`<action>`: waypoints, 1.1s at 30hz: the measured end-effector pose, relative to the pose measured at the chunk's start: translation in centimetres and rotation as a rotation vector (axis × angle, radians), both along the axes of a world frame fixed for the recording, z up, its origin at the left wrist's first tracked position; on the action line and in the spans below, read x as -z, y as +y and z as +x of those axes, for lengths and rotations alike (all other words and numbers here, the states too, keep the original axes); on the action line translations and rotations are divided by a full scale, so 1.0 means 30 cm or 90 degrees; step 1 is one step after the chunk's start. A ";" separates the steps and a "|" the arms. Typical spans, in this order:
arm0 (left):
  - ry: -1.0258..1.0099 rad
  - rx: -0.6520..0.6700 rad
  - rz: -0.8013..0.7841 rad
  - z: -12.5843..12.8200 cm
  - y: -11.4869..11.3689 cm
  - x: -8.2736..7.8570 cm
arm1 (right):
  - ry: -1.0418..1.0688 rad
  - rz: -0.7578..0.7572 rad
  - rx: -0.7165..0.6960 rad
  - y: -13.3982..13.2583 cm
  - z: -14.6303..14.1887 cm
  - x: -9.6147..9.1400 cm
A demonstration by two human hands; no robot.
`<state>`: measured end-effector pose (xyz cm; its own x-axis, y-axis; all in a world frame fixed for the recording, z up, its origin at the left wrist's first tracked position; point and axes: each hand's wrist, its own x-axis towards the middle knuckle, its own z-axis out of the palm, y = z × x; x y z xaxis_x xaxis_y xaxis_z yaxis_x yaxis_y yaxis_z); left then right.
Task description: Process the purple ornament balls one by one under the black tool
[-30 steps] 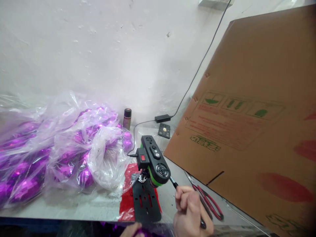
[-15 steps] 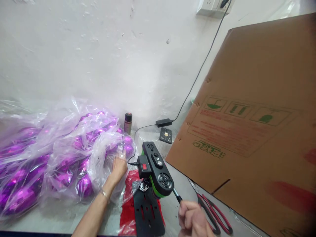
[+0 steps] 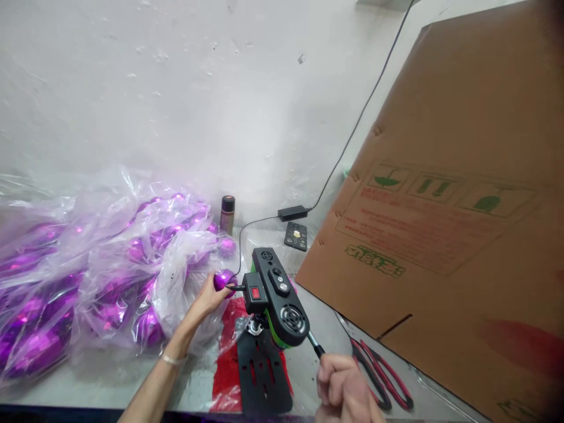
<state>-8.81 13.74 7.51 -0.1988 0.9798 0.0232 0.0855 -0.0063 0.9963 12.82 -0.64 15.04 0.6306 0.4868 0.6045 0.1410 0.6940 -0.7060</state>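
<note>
Ball (image 3: 225, 283) in left hand (image 3: 212, 298), between bag (image 3: 171, 288) and device (image 3: 278, 294); thumb and fingers curve round it, parted by roughly its width. Change: half a second ago that hand is at the bag, no ball showing; now one is in its grasp, so the picking-out looks done. Right hand (image 3: 346, 385) curled snugly round tool (image 3: 314, 344), shaft at device's edge, contact unclear. Shears (image 3: 379, 361) just beside; bottle (image 3: 227, 216) and box (image 3: 440, 147) farther out.

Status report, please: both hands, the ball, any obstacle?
Left hand holding ball. Right hand gripping rod. Ball beside machine. Cord close to ball, may catch.
</note>
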 end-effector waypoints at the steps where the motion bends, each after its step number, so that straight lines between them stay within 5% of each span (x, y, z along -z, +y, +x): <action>1: -0.019 0.007 -0.025 -0.005 -0.054 0.000 | -0.002 0.001 0.000 0.001 -0.003 -0.011; 6: -0.330 0.079 -0.162 -0.008 -0.300 0.007 | 0.011 -0.008 0.012 -0.003 -0.024 -0.077; 12: -0.464 0.088 -0.213 0.062 -0.427 0.088 | -0.028 -0.028 -0.027 -0.011 -0.019 -0.086; 19: -0.208 -0.020 -0.118 0.196 -0.484 0.151 | -0.044 -0.082 -0.033 -0.016 -0.018 -0.100; 27: 0.076 0.033 -0.041 0.252 -0.493 0.180 | -0.048 -0.092 -0.050 -0.018 -0.016 -0.123; 33: 0.164 0.026 0.037 0.265 -0.514 0.249 | -0.048 -0.080 -0.058 -0.027 -0.012 -0.108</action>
